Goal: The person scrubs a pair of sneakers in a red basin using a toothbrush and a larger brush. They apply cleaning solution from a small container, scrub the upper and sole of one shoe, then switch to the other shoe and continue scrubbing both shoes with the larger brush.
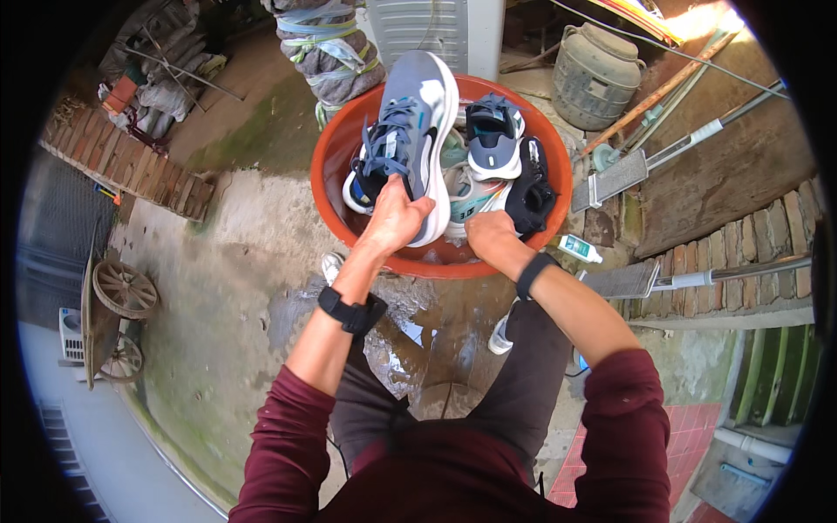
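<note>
My left hand [393, 219] grips the heel and collar of a blue-grey sneaker [418, 85] with a white sole, its toe pointing away from me. The sneaker is raised over an orange-red plastic tub [320, 189]. Low in the tub, my right hand [492, 236] is at a light sneaker [472, 201] with teal marks; its fingers are curled and partly hidden, so whether it grips the shoe cannot be told. Another blue-grey sneaker [495, 153] lies on top, beside a black sneaker [536, 189]. Part of one more shoe [356, 193] shows at the left.
A white bottle [580, 249] lies right of the tub. Two flat mops [618, 178] [621, 280] reach in from the right. A lidded plastic barrel [596, 75] and a wrapped bundle [330, 52] stand behind. The concrete underfoot [405, 333] is wet.
</note>
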The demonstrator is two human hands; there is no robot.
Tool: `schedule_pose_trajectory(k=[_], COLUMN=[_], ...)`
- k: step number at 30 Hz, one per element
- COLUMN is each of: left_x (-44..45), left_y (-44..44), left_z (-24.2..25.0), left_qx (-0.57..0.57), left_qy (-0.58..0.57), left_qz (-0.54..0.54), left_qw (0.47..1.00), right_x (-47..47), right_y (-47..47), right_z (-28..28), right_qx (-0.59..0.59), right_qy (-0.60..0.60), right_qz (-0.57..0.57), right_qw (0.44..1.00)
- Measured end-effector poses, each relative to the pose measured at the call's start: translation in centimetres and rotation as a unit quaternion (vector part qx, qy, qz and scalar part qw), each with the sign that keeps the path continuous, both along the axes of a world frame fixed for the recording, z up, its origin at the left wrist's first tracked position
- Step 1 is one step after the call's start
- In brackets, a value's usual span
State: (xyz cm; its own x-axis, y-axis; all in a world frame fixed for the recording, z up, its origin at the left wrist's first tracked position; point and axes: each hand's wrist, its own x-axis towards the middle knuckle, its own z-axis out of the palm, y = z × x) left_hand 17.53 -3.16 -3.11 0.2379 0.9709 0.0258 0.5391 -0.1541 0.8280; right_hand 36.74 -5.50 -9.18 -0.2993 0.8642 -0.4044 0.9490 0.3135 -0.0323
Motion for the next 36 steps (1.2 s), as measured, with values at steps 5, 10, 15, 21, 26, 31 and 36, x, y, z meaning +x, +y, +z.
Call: schedule_pose_trajectory(k=[5, 10, 15, 21, 26, 31, 36], left_x=[-0.6, -0.3, 0.0, -0.6, -0.3, -0.3, -0.1], left_y=[1.2, 1.8, 2.2, 2.0, 2.4, 2.5, 2.6], left_z=[0.6, 0.8, 0.4, -0.2, -0.5, -1.2, -1.7], left_qx=[-0.099, -0.267, -0.189, -0.191, -0.170, -0.178, -0.152], left_qy=[0.013, -0.158, -0.078, -0.205, -0.093, -0.128, -0.046], left_qz=[-0.126, -0.132, -0.153, -0.121, -0.144, -0.108, -0.153], left_qw=[0.987, 0.941, 0.967, 0.952, 0.970, 0.970, 0.975], right_x=[8.8, 10.8, 2.4, -3.4, -2.2, -3.6, -1.8], right_y=[-5.3, -4.0, 1.7, -2.6, 4.1, -2.8, 5.2], right_z=[4.8, 8.0, 7.1, 4.9, 6.2, 5.6, 6.7], right_qx=[0.062, 0.149, 0.289, 0.258, 0.380, 0.203, 0.410], right_qy=[0.193, 0.528, 0.376, 0.311, 0.290, 0.285, 0.305], right_qz=[-0.231, -0.268, -0.257, -0.211, -0.229, -0.259, -0.198], right_qw=[0.952, 0.792, 0.842, 0.890, 0.848, 0.900, 0.836])
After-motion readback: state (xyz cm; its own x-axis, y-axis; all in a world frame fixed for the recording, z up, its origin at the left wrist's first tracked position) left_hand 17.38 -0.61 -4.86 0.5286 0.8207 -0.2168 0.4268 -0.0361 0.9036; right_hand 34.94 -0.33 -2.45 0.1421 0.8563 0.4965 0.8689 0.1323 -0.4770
